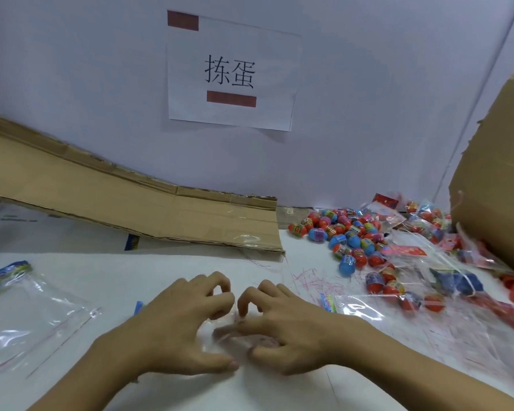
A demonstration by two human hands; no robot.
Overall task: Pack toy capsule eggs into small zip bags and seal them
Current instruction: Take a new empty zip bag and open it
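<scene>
While both hands work close together at the near edge of the white table (161,268), a small clear zip bag (235,336) is being handled between them, lying flat on the surface. The left hand (172,327) is held with fingers curled and thumb pressed down at the bag's near edge; the right hand (282,324) is arched the same way, fingertips touching the plastic. Whether the film is truly pinched or only pressed cannot be told, since the bag is nearly invisible against the table (its outline is blurred). No egg can be made out inside it, so the bag is probably being opened or separated before filling.

The pile of capsule eggs (347,235), red, blue and pink, is heaped to the right, near the right hand, presumably so that eggs can be reached without stretching. Filled bags (425,221) and loose red-striped empty bags (413,336) are spread around that heap, beside a large cardboard box (493,161). A larger clear bag (33,315) is left flat on the left. A folded cardboard sheet (125,206) is propped against the wall, under a paper sign (232,72), perhaps as a slide for finished packs.
</scene>
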